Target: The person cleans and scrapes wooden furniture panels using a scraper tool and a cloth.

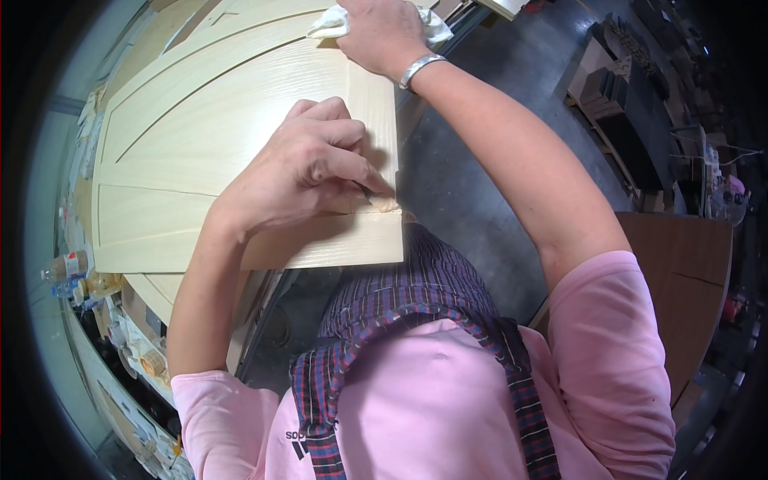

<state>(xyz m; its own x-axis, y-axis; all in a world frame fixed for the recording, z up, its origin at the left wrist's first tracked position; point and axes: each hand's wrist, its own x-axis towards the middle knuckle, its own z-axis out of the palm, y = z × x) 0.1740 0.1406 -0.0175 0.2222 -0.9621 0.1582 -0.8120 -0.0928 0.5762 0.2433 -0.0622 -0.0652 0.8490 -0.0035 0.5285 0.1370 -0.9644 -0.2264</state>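
A pale cream wood-grain door panel (240, 104) with grooved arched lines lies flat before me. My left hand (308, 164) is closed near the panel's right edge, its fingertips bent down at a joint line. Something small and dark shows between those fingertips, too hidden to name. Right under them a dab of tan paste (388, 205) sits at the edge. Farther off, my right hand (384, 36) presses a crumpled white cloth (328, 24) on the panel's far right corner. A silver bracelet (420, 70) circles that wrist.
Another pale panel (152, 286) shows beneath the near left corner. Plastic bottles (68, 266) and clutter stand along the left. Stacked dark boards (616, 104) lie on the grey floor (488, 200) at the far right. A brown board (680, 280) is behind my right elbow.
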